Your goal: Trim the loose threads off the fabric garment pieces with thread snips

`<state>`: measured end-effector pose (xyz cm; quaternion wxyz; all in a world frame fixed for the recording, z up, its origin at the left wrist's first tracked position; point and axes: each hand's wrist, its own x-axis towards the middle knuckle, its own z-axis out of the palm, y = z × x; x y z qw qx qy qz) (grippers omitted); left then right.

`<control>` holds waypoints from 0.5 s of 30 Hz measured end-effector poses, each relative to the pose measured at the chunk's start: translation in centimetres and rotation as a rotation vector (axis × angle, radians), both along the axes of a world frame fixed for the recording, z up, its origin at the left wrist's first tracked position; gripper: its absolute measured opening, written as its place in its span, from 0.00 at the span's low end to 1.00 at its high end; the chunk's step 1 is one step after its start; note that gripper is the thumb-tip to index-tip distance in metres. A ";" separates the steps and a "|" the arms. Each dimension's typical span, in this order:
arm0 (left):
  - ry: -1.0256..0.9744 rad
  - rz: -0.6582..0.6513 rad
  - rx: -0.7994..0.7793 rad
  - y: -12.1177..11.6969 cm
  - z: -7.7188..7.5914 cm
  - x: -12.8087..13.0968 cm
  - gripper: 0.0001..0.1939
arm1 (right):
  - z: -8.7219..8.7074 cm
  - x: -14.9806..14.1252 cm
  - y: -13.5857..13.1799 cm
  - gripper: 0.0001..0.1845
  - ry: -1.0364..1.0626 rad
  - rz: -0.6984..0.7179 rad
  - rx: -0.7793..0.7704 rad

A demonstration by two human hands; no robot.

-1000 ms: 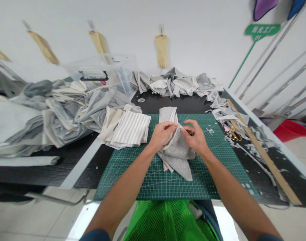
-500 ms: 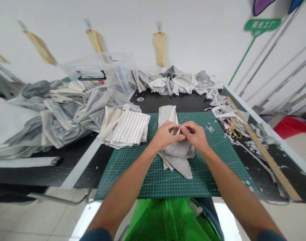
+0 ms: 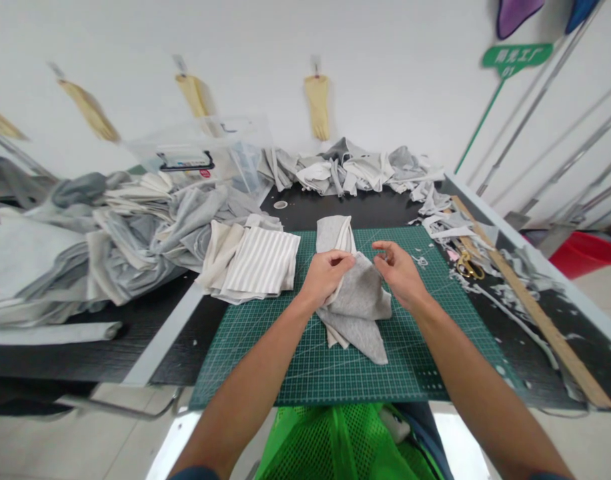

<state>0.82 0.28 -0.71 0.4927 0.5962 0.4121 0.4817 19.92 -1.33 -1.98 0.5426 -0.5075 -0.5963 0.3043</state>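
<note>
A folded piece of grey cloth point(image 3: 358, 303) lies on the green cutting mat point(image 3: 265, 353) in the middle of the black table. My left hand point(image 3: 325, 275) is closed, pinching the cloth's upper left edge. Just to the right, my right hand point(image 3: 398, 273) hovers over the cloth's right corner with thumb and forefinger pinched together; whatever they hold is too small to make out. The hands are a short way apart.
Striped folded fabric point(image 3: 258, 261) lies left of the mat, beside big heaps of grey and cream cloth point(image 3: 110, 227). A clear plastic box point(image 3: 205, 150) stands behind. Scissors point(image 3: 466, 267), a wooden ruler point(image 3: 530, 313) and scraps lie at the right. A green mesh bag point(image 3: 335, 443) hangs below.
My hands were pinched together at the top of the cloth; the right hand has now pulled a little to the right, away from the left.
</note>
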 end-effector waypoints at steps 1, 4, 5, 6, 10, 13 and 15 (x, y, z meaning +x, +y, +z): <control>-0.007 0.010 -0.009 0.1 0.0 0.0 0.11 | 0.1 0.3 0.1 0.22 -0.065 -0.037 0.014; -0.037 0.031 -0.033 0.2 -0.1 0.0 0.11 | 0.5 0.8 0.1 0.21 -0.201 -0.087 0.092; -0.045 0.035 -0.038 0.3 -0.1 -0.1 0.11 | 0.7 0.8 0.0 0.21 -0.232 -0.068 0.109; -0.050 0.035 -0.041 0.3 -0.1 -0.1 0.11 | 0.9 0.9 -0.1 0.22 -0.258 -0.045 0.116; -0.040 0.018 -0.031 0.4 -0.3 -0.1 0.10 | 1.3 0.9 -0.7 0.27 -0.430 -0.019 0.153; -0.034 0.016 -0.013 0.4 -0.4 -0.2 0.10 | 1.4 1.0 -0.9 0.32 -0.564 -0.021 0.213; -0.035 0.024 -0.008 0.5 -0.5 -0.2 0.10 | 1.3 1.0 -0.8 0.34 -0.588 -0.006 0.223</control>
